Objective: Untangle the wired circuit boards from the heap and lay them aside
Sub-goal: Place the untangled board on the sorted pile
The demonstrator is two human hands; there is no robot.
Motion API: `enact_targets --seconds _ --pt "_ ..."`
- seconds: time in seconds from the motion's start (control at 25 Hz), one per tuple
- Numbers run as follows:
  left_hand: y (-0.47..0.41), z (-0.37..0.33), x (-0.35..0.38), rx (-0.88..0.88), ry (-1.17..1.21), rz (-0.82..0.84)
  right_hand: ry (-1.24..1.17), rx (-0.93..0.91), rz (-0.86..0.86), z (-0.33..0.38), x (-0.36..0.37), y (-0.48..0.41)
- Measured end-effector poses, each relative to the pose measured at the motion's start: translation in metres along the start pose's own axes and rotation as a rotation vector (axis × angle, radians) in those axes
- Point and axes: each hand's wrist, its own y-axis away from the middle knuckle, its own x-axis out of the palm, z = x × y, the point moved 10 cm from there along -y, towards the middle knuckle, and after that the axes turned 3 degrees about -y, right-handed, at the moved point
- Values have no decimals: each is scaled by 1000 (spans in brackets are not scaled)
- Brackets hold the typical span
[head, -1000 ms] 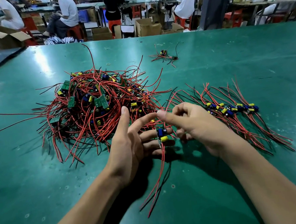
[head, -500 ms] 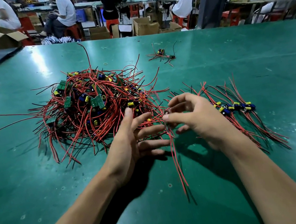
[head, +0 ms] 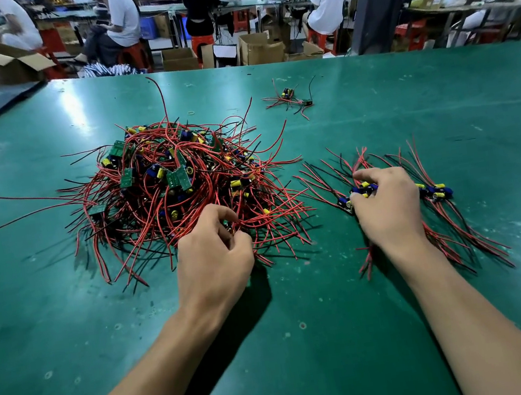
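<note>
At the near edge of the tangled heap [head: 162, 185] of red-wired green circuit boards, my left hand [head: 214, 258] pinches red wires [head: 265, 218] with curled fingers. My right hand [head: 386, 209] grips a blue-and-yellow wired board [head: 362, 188] at the left end of the laid-aside row [head: 437, 192], beside the heap on the green table mat [head: 308, 342].

Single view, head-mounted, wide-angle. Looks forward and down across the green desk [head: 440, 322] from its near side. Forearms enter from the bottom edge; left hand [head: 214, 258] and right hand [head: 386, 209] sit close, mid-frame. Wire heap [head: 163, 191] centre-left, row of boards [head: 434, 191] centre-right. The top strip catches the workshop beyond the desk's far edge.
</note>
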Motion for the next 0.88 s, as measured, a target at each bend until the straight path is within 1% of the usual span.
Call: enact_targets --seconds 0.12,0.2,0.32,0.4,0.52,0.64,0.76,0.88 --pt "-1 4 0 -3 -65 6 -47 -127 9 22 4 7" --pt "-1 5 3 -17 -116 38 -163 -173 110 37 15 13" --pt "-2 2 8 -14 -167 79 -284 -94 375 41 45 26" --pt "-1 1 9 1 -171 93 -336 3 473 34 57 31" --pt "-1 -2 9 38 -168 98 -495 95 518 31 62 33" --pt "0 -7 11 77 -118 118 -626 75 594 42 68 41" --pt "1 -11 10 101 -27 106 -560 1 608 48 71 45" --pt "-1 -9 7 21 98 103 -460 -25 565 45 68 42"
